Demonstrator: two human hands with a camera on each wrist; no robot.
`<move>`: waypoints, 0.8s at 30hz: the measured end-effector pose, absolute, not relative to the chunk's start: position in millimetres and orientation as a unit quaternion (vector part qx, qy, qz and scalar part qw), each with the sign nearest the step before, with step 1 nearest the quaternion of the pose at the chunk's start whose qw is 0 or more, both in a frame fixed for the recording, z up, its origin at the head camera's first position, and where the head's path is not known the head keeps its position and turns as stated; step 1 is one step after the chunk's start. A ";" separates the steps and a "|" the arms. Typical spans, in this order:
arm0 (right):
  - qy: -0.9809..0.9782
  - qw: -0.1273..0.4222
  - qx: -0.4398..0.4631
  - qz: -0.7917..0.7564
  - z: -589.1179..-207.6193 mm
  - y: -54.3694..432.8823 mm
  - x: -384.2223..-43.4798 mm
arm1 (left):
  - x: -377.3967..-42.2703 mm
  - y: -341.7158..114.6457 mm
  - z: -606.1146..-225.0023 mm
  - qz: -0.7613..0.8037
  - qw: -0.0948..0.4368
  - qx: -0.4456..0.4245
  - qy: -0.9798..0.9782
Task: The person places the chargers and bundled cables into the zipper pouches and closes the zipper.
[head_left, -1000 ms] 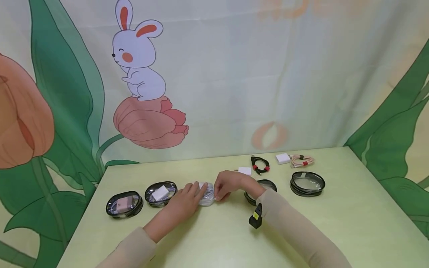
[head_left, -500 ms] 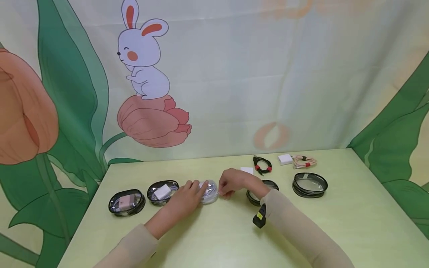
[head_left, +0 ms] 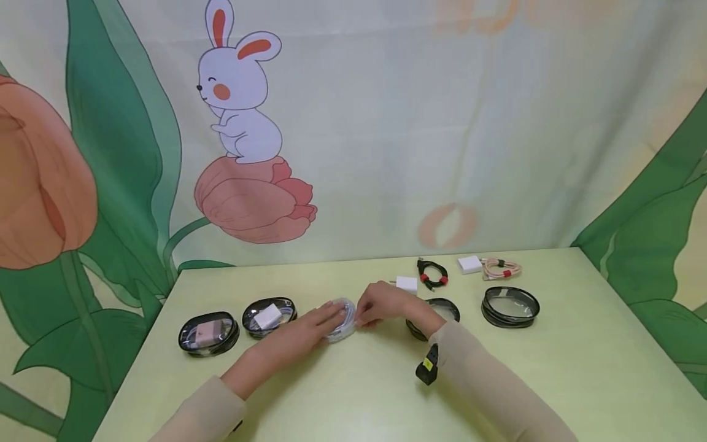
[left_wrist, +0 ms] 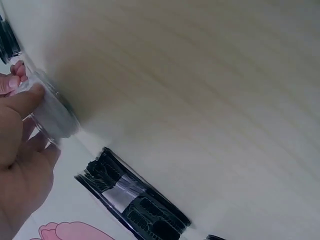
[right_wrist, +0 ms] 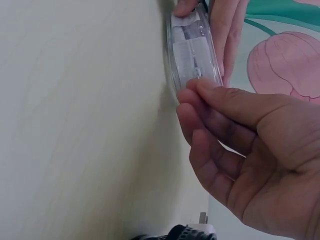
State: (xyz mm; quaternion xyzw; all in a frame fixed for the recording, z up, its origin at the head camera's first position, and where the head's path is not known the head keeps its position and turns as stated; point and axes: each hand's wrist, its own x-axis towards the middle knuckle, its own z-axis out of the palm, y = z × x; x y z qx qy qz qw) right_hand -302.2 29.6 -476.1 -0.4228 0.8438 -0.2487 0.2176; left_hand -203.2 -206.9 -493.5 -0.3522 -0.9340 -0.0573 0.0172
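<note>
A small clear zip case [head_left: 347,314] with a white zip band stands at mid-table, and a pale coiled cable shows through its lid. My left hand [head_left: 309,326] grips it from the left; in the left wrist view the thumb lies on one face of the case [left_wrist: 56,117] and the fingers on the other. My right hand [head_left: 382,302] is at the case's right end. Seen from the right wrist, its thumb and forefinger pinch at the small zip pull [right_wrist: 198,73], the other fingers loosely curled. The fingertips partly hide the pull.
To the left lie two black-rimmed zip cases, one holding a pink charger [head_left: 208,333], the other a white charger [head_left: 267,317]. Another black-rimmed case [head_left: 446,306] is partly behind my right forearm; one more [head_left: 510,306] lies further right. Behind are white adapters [head_left: 470,264], a black cable [head_left: 442,279] and a pink cable [head_left: 501,269].
My left hand's fingers have gone from raised and spread to lying flatter and closer together on the clear case. The right hand stays at the zip with only a slight shift.
</note>
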 end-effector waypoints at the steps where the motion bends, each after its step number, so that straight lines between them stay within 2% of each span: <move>1: 0.843 0.224 -0.420 -0.252 -475.7 31.3 -303.2 | -202.7 -207.2 -492.3 -0.058 0.011 -0.356 -0.933; 10: 0.816 0.233 -0.460 -0.261 -471.9 34.7 -304.6 | -211.9 -201.4 -485.8 0.029 0.053 -0.388 -0.920; 13: 0.818 0.212 -0.451 -0.287 -476.2 31.1 -303.8 | -214.5 -201.7 -487.5 0.019 0.063 -0.378 -0.923; 17: 0.831 0.187 -0.429 -0.301 -479.3 26.6 -302.7 | -216.2 -202.8 -488.0 -0.017 0.054 -0.349 -0.935; 24: 0.837 0.204 -0.423 -0.280 -474.1 35.8 -300.1 | -215.8 -204.6 -487.2 -0.001 0.064 -0.341 -0.938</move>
